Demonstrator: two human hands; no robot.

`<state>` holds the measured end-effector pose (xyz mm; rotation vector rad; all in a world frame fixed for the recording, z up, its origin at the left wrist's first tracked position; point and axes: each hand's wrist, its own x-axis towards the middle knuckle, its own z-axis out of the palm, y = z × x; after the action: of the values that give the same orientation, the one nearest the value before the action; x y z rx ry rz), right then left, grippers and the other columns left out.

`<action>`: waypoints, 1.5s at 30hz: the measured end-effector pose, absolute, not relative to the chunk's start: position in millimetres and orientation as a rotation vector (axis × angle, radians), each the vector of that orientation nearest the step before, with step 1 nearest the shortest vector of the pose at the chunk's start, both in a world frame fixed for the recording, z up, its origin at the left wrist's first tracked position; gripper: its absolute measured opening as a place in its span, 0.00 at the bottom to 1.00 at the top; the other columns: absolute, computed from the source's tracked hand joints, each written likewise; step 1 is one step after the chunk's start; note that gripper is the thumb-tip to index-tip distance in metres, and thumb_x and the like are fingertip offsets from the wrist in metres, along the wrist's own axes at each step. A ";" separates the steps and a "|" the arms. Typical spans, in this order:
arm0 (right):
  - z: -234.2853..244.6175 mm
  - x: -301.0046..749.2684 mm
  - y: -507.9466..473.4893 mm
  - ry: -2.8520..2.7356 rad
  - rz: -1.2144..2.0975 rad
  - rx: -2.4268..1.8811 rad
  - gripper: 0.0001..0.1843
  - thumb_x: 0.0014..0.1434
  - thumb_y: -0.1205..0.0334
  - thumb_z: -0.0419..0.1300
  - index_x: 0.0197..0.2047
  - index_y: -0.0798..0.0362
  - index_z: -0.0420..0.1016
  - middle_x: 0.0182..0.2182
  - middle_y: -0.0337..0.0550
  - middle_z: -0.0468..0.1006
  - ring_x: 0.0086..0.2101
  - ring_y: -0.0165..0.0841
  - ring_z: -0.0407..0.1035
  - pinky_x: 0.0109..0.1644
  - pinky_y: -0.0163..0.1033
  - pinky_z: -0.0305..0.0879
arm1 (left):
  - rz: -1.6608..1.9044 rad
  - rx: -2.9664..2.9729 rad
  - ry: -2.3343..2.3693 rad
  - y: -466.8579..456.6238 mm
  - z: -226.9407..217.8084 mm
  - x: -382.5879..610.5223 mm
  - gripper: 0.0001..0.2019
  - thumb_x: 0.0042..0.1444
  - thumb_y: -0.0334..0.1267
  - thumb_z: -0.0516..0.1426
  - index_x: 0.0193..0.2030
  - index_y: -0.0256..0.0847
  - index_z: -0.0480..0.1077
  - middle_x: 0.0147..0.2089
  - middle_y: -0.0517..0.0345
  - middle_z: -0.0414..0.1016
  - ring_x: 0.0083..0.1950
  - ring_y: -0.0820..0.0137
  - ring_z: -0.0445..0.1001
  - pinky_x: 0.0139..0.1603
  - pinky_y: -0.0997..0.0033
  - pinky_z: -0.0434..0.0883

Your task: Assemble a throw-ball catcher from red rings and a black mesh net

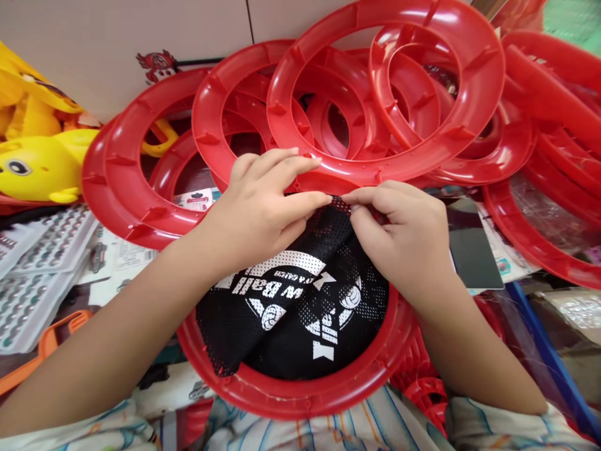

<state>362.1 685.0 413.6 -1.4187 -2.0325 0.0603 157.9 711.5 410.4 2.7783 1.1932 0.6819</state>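
A red plastic ring (300, 394) lies in front of me over my lap. A black mesh net (300, 300) with white printed lettering and ball shapes is stretched across it, loose and folded toward the left. My left hand (263, 207) pinches the net's far edge with thumb and fingers closed. My right hand (404, 232) pinches the same edge right beside it, fingertips nearly touching the left ones, at the ring's far rim.
Several more empty red rings (385, 94) lean in a pile behind and to the right. Yellow plastic toys (37, 163) sit at the left, above blister cards of button cells (32, 263). A dark flat card (472, 247) lies right of my hand.
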 end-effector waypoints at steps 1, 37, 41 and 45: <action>413.9 361.6 684.8 -2.036 0.061 -1.418 0.12 0.59 0.69 0.57 0.38 0.53 0.82 0.26 0.41 0.77 0.28 0.32 0.71 0.35 0.37 0.66 | 0.682 2.783 1.198 711.2 410.4 158.2 0.15 0.64 0.34 0.50 0.51 0.50 0.75 0.65 0.48 0.68 0.67 0.50 0.62 0.60 0.43 0.61; 432.3 365.5 649.7 -2.254 -0.051 -1.490 0.12 0.64 0.60 0.58 0.30 0.56 0.75 0.24 0.41 0.74 0.25 0.30 0.66 0.31 0.36 0.59 | 0.555 2.692 1.245 715.7 419.2 151.6 0.18 0.62 0.36 0.52 0.59 0.39 0.65 0.64 0.46 0.68 0.66 0.56 0.65 0.64 0.51 0.64; 425.2 357.5 631.8 -2.545 -0.106 -1.300 0.16 0.67 0.67 0.51 0.30 0.58 0.76 0.25 0.45 0.74 0.27 0.34 0.68 0.31 0.39 0.61 | 0.411 2.699 1.282 722.7 430.1 141.4 0.17 0.63 0.37 0.53 0.57 0.36 0.67 0.60 0.47 0.71 0.61 0.56 0.68 0.64 0.54 0.64; 410.9 341.8 641.1 -2.657 -0.497 -1.376 0.14 0.66 0.69 0.51 0.36 0.65 0.77 0.30 0.53 0.75 0.32 0.42 0.69 0.33 0.43 0.61 | 0.391 2.689 1.422 721.3 431.8 134.1 0.17 0.62 0.41 0.54 0.57 0.41 0.67 0.55 0.48 0.72 0.60 0.53 0.69 0.62 0.50 0.66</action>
<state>341.8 641.1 410.9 -1.3764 -2.6573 -0.4966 134.1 721.3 431.8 2.6888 1.4220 0.3915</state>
